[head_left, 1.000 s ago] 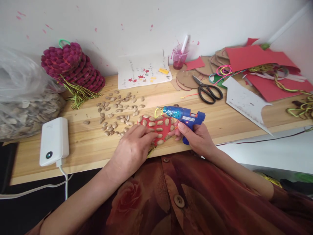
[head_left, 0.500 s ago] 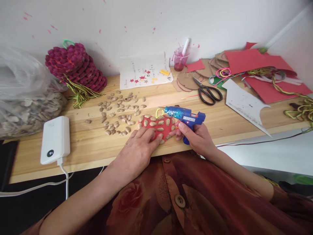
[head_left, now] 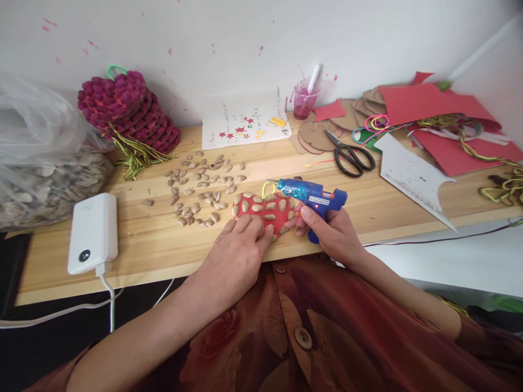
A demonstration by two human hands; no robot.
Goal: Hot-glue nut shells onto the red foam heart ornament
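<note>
A red piece (head_left: 278, 219) studded with rows of unshelled peanuts (head_left: 269, 206) lies at the table's front edge, a yellow loop at its far side. My left hand (head_left: 239, 250) covers its near left part, fingers curled and thumb closed down on it. Whatever lies under those fingertips is hidden. My right hand (head_left: 337, 231) grips a blue hot glue gun (head_left: 312, 195) by its handle, a small light lit on its side. The gun's nozzle points left, above the red piece's far edge. Loose peanuts (head_left: 204, 185) are scattered left of the red piece.
A plastic bag of peanuts (head_left: 57, 179) and a white power bank (head_left: 93, 234) stand left. Purple peanut-covered discs (head_left: 134, 109) lean on the wall. Behind are a paper (head_left: 245, 130) and a cup (head_left: 304, 103); rightward, scissors (head_left: 347, 158), white board (head_left: 408, 174) and red card (head_left: 433, 103).
My left hand has shifted slightly, its fingers and thumb drawn closer together on the red piece. My right hand still holds the glue gun in nearly the same place. The view has shifted slightly.
</note>
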